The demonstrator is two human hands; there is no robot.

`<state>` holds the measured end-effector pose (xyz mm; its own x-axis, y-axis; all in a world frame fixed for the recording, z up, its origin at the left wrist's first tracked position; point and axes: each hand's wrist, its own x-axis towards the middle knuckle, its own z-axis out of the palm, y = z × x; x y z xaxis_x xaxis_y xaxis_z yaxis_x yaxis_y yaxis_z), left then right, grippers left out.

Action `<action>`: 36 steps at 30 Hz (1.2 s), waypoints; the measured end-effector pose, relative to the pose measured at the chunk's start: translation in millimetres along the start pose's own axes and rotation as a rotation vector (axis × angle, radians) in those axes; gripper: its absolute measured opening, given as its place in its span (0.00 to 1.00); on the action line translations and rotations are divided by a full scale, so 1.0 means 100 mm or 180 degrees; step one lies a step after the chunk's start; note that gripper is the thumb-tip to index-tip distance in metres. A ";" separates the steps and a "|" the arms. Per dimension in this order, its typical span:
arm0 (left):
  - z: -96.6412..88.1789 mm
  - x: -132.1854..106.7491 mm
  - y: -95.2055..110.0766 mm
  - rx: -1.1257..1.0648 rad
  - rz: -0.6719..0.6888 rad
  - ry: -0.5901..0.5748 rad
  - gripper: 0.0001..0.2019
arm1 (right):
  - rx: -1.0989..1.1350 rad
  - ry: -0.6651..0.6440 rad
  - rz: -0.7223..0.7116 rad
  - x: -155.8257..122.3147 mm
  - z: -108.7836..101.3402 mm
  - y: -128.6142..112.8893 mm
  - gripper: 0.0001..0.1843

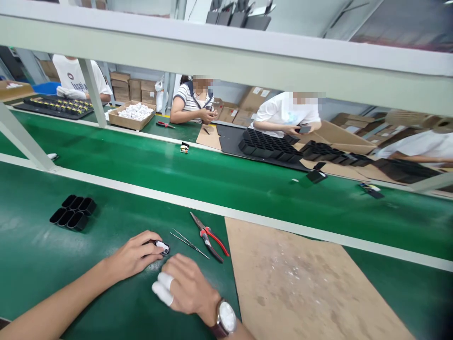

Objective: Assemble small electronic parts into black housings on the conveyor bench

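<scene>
My left hand [136, 255] is closed around a small black oval case [167, 253] on the green bench. White material [161, 245] shows inside the case's open top. Close by on the right, my right hand [187, 283] is curled, its two white-covered fingertips pressed together and pointing left. Nothing shows between those fingertips. A watch is on the right wrist. Metal tweezers [190, 244] lie just beyond the hands, beside red-and-black pliers [210, 238] with their handles spread.
Several black oval cups [72, 212] stand at left on the bench. A stained brown board [290, 278] covers the right side. Past a white rail [141, 190] runs a green belt [219, 174] carrying small parts. Co-workers sit opposite, beneath a white overhead beam [212, 52].
</scene>
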<state>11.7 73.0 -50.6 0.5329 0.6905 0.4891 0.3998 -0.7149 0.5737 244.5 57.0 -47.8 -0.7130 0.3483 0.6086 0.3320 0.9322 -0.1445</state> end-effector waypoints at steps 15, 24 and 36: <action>0.06 -0.04 0.07 0.0222 0.0000 0.0370 0.10 | -0.0226 -0.0604 -0.0613 0.06 0.35 -0.16 0.20; -0.25 0.77 -0.37 0.0624 -0.0527 0.0746 0.08 | 0.0031 -0.0606 -0.0622 0.00 0.34 -0.04 0.17; -0.12 1.61 -1.37 0.1072 -0.1457 0.1553 0.15 | 0.0165 -0.0545 -0.0727 -0.03 0.60 0.08 0.15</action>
<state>33.5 283.5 -43.0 -0.1014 0.8415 0.5306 0.7506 -0.2853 0.5960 212.9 69.6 -97.4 -0.8610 0.1362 0.4901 0.1219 0.9907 -0.0612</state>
